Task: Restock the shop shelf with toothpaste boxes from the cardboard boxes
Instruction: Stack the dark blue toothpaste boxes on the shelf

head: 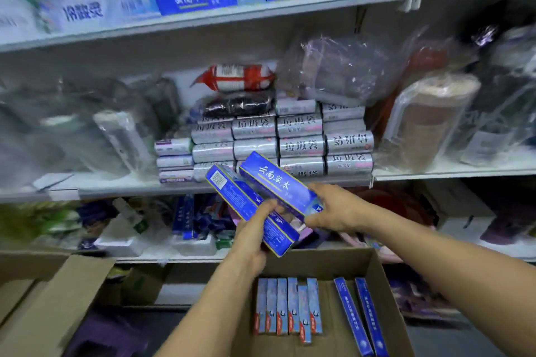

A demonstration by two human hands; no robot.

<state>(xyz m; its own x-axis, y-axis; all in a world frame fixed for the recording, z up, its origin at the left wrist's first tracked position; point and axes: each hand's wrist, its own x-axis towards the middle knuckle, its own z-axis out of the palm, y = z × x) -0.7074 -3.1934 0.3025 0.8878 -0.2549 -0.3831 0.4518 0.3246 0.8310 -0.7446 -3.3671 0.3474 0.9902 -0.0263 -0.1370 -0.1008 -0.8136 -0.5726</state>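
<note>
Left hand fingers curl round lower toothpaste box. Right hand fingers clamp upper toothpaste box. Both are held above the cardboard box, long axes running far-left to near-right, lower box's barcode end far-left.

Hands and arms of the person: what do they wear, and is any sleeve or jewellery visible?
The left hand and the right hand wear no gloves, and no ring, watch or bracelet shows. The left forearm and the right forearm are uncovered up to the picture's edge; no sleeve is in view.
</note>
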